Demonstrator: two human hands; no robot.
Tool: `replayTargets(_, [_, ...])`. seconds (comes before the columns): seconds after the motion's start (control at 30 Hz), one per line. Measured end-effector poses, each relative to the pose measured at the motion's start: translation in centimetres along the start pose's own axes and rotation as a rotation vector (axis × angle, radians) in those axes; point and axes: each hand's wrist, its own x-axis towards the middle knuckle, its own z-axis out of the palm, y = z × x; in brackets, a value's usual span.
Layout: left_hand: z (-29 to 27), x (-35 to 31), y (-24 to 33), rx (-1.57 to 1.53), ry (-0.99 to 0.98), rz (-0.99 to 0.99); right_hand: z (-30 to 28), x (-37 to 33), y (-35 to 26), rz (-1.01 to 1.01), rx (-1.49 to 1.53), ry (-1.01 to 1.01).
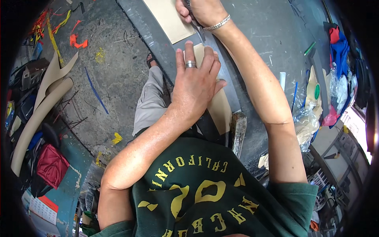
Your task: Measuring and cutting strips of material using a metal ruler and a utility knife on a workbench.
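My left hand point(197, 75), with a ring on one finger, lies spread and flat on a cream sheet point(219, 108) at the table's near edge. Its fingertips point away from me, and the thumb reaches over a long grey metal straightedge point(230, 89) along the sheet's right side. At the top of the view my right hand point(205, 14), a chain bracelet at its wrist, is closed around the handle of a knife point(200, 33). The blade points back toward my left fingers, beside the straightedge. Left of the knife lies a larger cream sheet point(167, 19).
A worn block wrapped in clear film point(239, 132) sits at the straightedge's near end. Cream offcuts, clear plastic point(307, 124) and a green pen point(310, 46) lie to the right. At left are a rolled beige sheet point(39, 114), a dark red bag point(52, 166) and coloured scraps on the floor.
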Motion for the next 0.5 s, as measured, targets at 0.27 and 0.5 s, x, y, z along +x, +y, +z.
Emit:
replayTargets(0.27, [0.5, -0.2, 0.1, -0.08, 0.022, -0.025, -0.1, 1.0, 1.8, 0.172, 0.057, -0.015])
replayTargets(0.5, [-0.1, -0.2, -0.3, -0.073, 0.031, -0.053, -3.1, 4.2, 7.4, 0.158, 0.137, -0.031])
